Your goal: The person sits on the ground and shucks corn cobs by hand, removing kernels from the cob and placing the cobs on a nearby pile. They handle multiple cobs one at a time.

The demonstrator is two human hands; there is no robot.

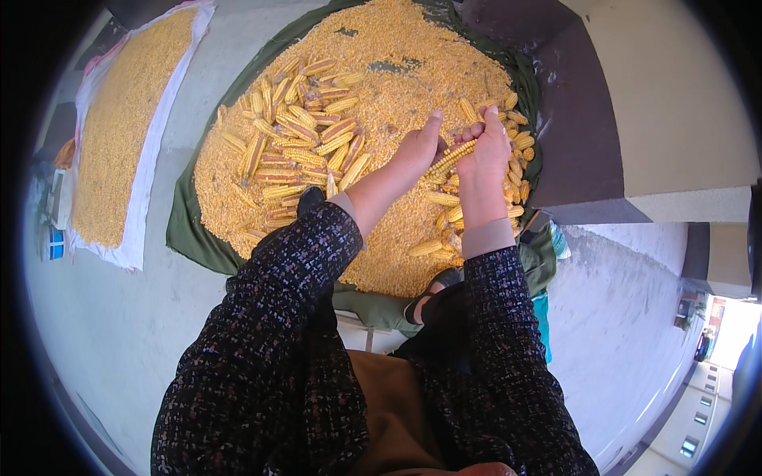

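An ear of yellow corn point(450, 160) is held between my two hands, slanting down to the left above a spread of loose kernels point(387, 232). My right hand point(487, 146) is curled around its upper end, thumb raised. At the ear's left side is my left hand point(418, 146), thumb pointing up and fingers curled, partly hidden. Whole ears point(443, 199) lie below and behind my right hand. Left of my left forearm is a heap of ears point(306, 134), many with rows of kernels stripped so the reddish cob shows.
A dark green cloth point(199, 238) lies under the corn. My shoes point(311, 201) stand at its near edge. A wall with a dark base point(580, 113) borders the right. Farther left, a white sheet point(134, 238) bears more kernels. Pale concrete floor point(119, 333) surrounds everything.
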